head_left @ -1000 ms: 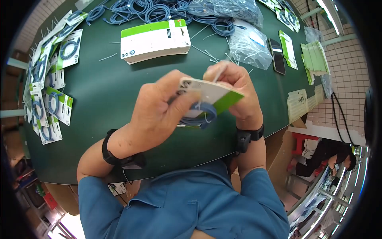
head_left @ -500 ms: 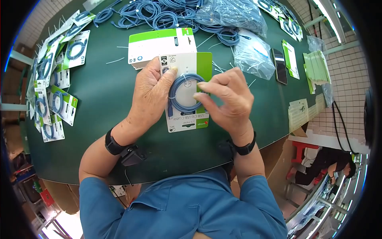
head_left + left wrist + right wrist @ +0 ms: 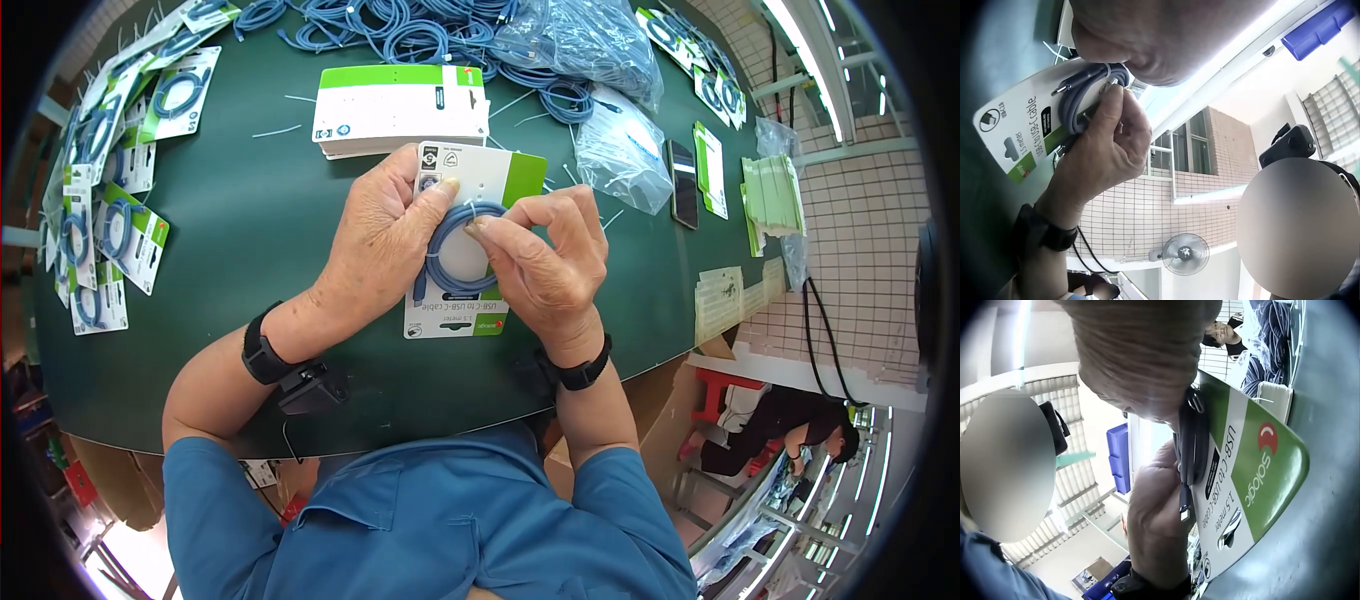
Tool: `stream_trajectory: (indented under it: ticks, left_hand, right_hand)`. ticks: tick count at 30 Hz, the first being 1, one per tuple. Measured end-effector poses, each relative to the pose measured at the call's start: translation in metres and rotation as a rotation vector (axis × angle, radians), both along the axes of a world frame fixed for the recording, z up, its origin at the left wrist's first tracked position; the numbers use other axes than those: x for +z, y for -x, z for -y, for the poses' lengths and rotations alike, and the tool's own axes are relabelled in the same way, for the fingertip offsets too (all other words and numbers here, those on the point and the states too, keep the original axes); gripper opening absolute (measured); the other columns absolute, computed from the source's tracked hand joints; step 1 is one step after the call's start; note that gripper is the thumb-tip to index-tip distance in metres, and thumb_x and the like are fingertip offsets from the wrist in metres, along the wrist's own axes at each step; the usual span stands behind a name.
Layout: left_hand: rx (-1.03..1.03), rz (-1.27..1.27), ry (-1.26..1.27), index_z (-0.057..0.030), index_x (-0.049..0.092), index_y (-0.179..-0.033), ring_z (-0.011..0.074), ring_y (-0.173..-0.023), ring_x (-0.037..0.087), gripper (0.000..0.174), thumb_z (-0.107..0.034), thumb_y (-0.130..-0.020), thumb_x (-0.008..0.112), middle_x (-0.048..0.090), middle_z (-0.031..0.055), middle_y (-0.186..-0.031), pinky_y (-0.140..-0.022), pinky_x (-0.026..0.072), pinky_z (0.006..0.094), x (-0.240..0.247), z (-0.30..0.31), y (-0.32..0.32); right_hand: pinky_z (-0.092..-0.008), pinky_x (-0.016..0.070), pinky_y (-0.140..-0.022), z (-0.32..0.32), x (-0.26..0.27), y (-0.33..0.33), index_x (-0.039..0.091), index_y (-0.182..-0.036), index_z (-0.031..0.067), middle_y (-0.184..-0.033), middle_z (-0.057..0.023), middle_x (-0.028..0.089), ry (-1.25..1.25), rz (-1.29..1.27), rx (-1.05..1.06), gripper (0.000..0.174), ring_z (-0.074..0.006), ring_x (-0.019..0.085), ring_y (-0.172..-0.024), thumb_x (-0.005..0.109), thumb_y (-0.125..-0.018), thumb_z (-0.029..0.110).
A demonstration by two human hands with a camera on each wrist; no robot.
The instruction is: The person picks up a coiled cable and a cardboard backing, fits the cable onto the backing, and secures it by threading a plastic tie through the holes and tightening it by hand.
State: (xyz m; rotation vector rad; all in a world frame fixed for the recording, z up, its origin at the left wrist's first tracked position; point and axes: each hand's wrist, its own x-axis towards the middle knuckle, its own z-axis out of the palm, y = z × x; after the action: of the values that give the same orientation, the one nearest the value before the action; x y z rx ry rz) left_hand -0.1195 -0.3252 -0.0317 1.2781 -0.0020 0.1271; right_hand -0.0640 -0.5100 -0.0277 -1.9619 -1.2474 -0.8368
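My left hand (image 3: 380, 235) grips a white and green cable card (image 3: 488, 165) by its left edge, thumb on the front. A coiled blue USB-C cable (image 3: 434, 266) lies against the card's face, bound with thin white ties. With thumb and forefinger, my right hand (image 3: 555, 262) pinches the zip tie at the top of the coil. In the left wrist view those fingertips meet at the tie (image 3: 1109, 70), beside the cable's metal plug (image 3: 1060, 89). The right wrist view shows the card's printed front (image 3: 1235, 481) tilted, with a plug (image 3: 1185, 514) hanging from the coil.
Behind the hands stands a stack of blank cards (image 3: 400, 110). Loose blue cables (image 3: 410, 40) and plastic bags (image 3: 625, 150) lie farther back. Finished carded cables (image 3: 125, 240) pile up at the left. A phone (image 3: 683, 185) and green cards (image 3: 710, 170) lie at the right.
The card has turned from a tilted hold to face up toward the head camera. My right hand has come from behind the card to its front, then closed its fingertips at the coil's top tie.
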Motion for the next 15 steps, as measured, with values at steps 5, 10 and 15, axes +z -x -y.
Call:
stream_trajectory:
  ticks: [5,10,15]
  left_hand:
    - [-0.037,0.017,-0.016,0.003,0.062,-0.127,0.0082,-0.095,0.066,0.025,-0.009,-0.107,0.054,0.073,0.0075,-0.11,-0.084,0.0564,0.0272,0.001,-0.002,-0.001]
    - [-0.065,0.046,-0.052,0.0031,0.062,-0.128,0.0099,-0.099,0.066,0.028,-0.011,-0.104,0.059,0.072,0.0081,-0.112,-0.088,0.0564,0.0291,0.008,0.0,0.004]
    - [-0.056,0.144,-0.208,0.0035,0.06,-0.131,0.0122,-0.104,0.066,0.033,-0.01,-0.101,0.064,0.072,0.009,-0.115,-0.093,0.056,0.0308,0.009,0.002,0.006]
  right_hand:
    - [-0.0341,0.0454,-0.061,-0.003,0.001,0.002,0.073,-0.095,0.0122,-0.083,-0.0017,0.06,-0.016,0.002,0.003,0.03,-0.0227,0.055,-0.075,0.089,-0.072,0.0]
    - [-0.0347,0.0462,-0.063,-0.006,-0.001,-0.001,0.068,-0.093,0.0082,-0.086,-0.0044,0.06,-0.07,-0.007,-0.038,0.026,-0.0247,0.055,-0.076,0.086,-0.077,0.0]
    - [-0.0357,0.0472,-0.066,-0.003,0.0,-0.003,0.066,-0.093,0.0067,-0.088,-0.006,0.061,-0.087,-0.054,-0.066,0.025,-0.0264,0.057,-0.079,0.085,-0.078,0.0]
